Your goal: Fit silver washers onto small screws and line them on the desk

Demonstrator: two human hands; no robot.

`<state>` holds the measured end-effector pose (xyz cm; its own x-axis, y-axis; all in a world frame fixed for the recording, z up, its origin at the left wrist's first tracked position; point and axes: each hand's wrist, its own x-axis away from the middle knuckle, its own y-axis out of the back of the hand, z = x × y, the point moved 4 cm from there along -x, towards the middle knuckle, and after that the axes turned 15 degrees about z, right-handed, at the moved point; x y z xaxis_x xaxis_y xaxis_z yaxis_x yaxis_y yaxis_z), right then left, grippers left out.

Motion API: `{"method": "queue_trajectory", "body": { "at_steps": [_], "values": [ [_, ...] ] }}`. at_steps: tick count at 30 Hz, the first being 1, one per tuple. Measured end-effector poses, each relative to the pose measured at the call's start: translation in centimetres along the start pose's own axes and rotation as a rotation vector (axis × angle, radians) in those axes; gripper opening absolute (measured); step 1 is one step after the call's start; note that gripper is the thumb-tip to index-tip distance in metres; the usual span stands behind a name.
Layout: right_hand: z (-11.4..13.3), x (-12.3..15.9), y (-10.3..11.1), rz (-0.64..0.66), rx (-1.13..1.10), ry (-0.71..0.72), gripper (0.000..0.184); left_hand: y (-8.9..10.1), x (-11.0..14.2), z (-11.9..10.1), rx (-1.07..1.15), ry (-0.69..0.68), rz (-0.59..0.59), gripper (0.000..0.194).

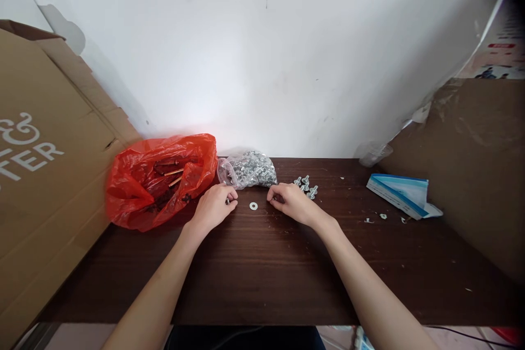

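A pale flat washer (253,206) lies on the dark wooden table between my two hands. My left hand (213,206) is closed to its left, pinching a small dark metal piece (227,201) whose kind I cannot make out. On the other side, my right hand (293,202) rests on the table with thumb and fingers pinched together; what is in them is mostly hidden. Just behind both hands lies a clear plastic bag (255,168) full of small shiny metal parts. Several bolts with washers on them (312,192) sit in a cluster beyond my right hand.
A red plastic bag (127,186) holding dark pieces and sticks stands at the left, beside a large cardboard box (45,175). To the right are a blue-and-white packet (397,194), paper scraps (383,216), a crumpled clear plastic piece (373,154) and more cardboard (471,164). A white wall rises behind.
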<state>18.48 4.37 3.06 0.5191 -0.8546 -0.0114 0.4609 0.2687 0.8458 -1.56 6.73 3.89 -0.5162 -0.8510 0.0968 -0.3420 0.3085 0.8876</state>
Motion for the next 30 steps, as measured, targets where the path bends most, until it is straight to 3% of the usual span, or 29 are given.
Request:
{"method": "queue_trajectory", "body": {
  "at_steps": [11,22,26,30],
  "values": [
    [-0.6,-0.1,-0.4,-0.033,0.044,0.002,0.006,-0.2,0.0,0.2,0.027,-0.014,-0.013,0.007],
    [-1.3,-0.3,-1.0,0.018,0.044,-0.012,0.013,0.1,0.0,0.1,0.048,-0.063,-0.087,0.007],
    [-1.0,0.2,0.1,-0.015,0.037,-0.035,0.006,0.3,0.0,-0.1,0.057,-0.078,-0.131,0.013],
    [-1.8,1.6,2.8,-0.189,0.103,-0.181,0.012,0.6,0.2,-0.5,0.035,-0.083,-0.211,0.019]
  ]
}}
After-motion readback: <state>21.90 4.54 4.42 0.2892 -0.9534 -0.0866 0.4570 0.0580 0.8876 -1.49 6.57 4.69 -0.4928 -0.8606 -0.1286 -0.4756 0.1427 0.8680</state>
